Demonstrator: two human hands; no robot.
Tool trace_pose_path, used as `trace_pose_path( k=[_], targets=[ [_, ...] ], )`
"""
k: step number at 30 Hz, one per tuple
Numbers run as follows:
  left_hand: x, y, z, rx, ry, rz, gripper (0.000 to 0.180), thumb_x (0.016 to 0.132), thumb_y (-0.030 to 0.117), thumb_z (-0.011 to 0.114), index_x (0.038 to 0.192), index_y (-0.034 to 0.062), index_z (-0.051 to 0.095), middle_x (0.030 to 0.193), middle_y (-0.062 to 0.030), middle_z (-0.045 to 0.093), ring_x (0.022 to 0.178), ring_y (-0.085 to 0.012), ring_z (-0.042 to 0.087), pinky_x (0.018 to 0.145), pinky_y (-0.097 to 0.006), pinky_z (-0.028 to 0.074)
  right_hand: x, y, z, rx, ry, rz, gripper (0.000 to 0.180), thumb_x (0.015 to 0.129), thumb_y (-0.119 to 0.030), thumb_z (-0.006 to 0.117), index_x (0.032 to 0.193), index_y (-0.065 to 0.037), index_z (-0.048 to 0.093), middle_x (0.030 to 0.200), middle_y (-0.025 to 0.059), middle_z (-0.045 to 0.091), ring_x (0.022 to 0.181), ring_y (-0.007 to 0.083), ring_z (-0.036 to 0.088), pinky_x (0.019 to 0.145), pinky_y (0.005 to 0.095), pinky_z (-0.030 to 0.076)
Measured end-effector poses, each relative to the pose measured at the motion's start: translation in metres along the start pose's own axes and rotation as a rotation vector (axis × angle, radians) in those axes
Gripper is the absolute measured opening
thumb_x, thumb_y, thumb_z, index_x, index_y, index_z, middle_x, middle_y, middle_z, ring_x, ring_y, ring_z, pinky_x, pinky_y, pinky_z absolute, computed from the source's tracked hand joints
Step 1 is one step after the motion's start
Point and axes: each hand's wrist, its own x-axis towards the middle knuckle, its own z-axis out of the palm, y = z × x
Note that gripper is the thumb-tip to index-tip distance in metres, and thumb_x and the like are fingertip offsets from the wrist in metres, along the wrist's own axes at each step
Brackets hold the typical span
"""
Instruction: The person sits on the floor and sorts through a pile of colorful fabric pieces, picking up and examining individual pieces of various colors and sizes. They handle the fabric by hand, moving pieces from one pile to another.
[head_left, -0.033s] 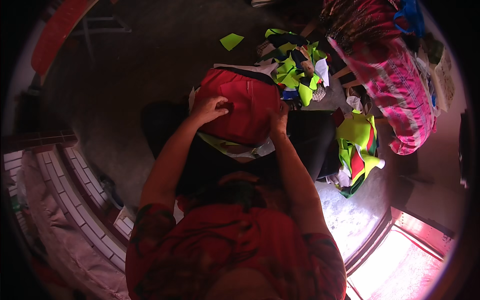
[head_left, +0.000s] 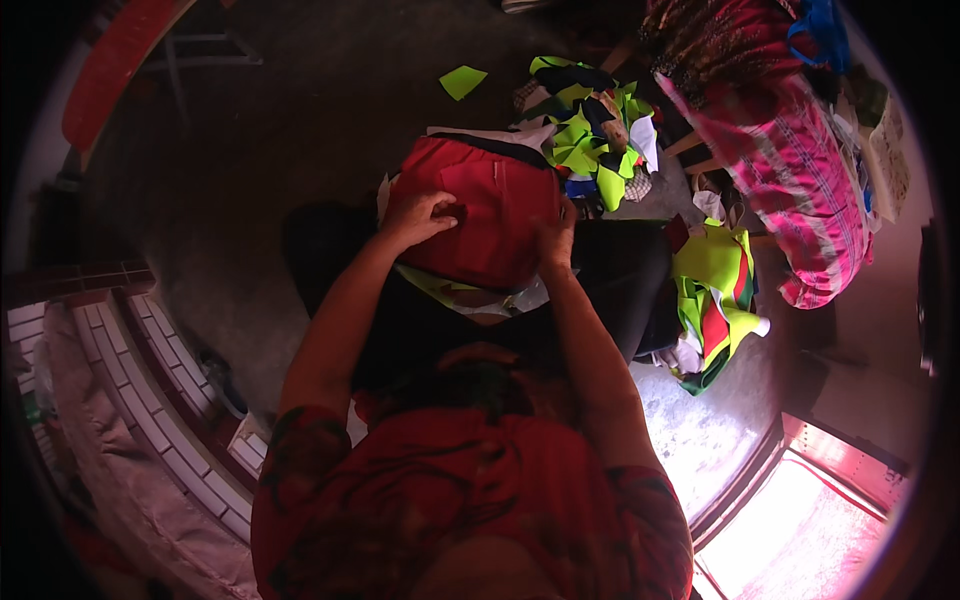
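The person wears a red short-sleeved top patterned with dark swirling shapes, its sleeves ending well above the elbows, leaving both forearms bare down to the ringless-looking hands [head_left: 425, 215].

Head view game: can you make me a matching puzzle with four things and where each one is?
Things:
1. red cloth
2. green scrap
3. pink striped bundle
4. white tiled step

Places:
A. far right
B. alone on the floor, top
C. under both hands
D. lower left

Pairs: 1-C, 2-B, 3-A, 4-D. The left hand and right hand press on the cloth.
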Motion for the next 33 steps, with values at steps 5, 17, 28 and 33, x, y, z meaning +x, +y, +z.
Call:
trace_pose_path(
  k=[5, 17, 28, 33],
  targets=[
    [0.003, 0.033, 0.003, 0.051, -0.102, -0.051, 0.054, 0.082, 0.019, 0.072, 0.129, 0.0094, 0.049, 0.100, -0.0129, 0.062, 0.090, -0.0211, 0.062, 0.080, -0.032, 0.050, 0.009, 0.031, -0.007, -0.145, 0.031, -0.265, 0.072, 0.074, 0.010, 0.050, 0.141, -0.010, 0.032, 0.132, 0.0152, 0.049, 0.123, 0.0282, 0.046, 0.105, 0.0352, 0.035],
    [0.012, 0.032, 0.032, 0.061, 0.005, 0.129, 0.044, 0.076, 0.007, 0.072, 0.119, 0.0083, 0.059, 0.112, -0.0123, 0.065, 0.099, -0.0257, 0.063, 0.090, -0.034, 0.049, 0.002, -0.005, -0.006, 0.114, -0.253, 0.034, 0.038, 0.081, 0.006, 0.049, 0.116, -0.001, 0.062, 0.116, 0.0101, 0.063, 0.110, 0.0201, 0.054, 0.096, 0.0313, 0.041],
    [0.009, 0.098, -0.006, -0.516, 0.263, 0.135, 0.030, 0.086, -0.005, 0.056, 0.113, 0.0057, 0.060, 0.096, 0.0040, 0.061, 0.079, -0.0040, 0.051, 0.077, -0.021, 0.045, -0.004, -0.105, -0.023, 0.150, -0.314, -0.442, 0.070, 0.075, 0.014, 0.047, 0.141, -0.006, 0.040, 0.142, 0.0086, 0.045, 0.129, 0.0195, 0.043, 0.107, 0.0322, 0.033],
    [0.032, 0.052, 0.014, -0.350, 0.377, 0.238, 0.035, 0.080, -0.013, 0.051, 0.106, 0.0076, 0.063, 0.090, -0.0006, 0.059, 0.072, -0.0077, 0.050, 0.066, -0.022, 0.044, 0.005, -0.063, -0.035, -0.492, -0.195, -0.190, 0.040, 0.083, -0.003, 0.051, 0.123, -0.006, 0.058, 0.123, 0.0182, 0.059, 0.114, 0.0327, 0.057, 0.095, 0.0391, 0.046]
  ],
)
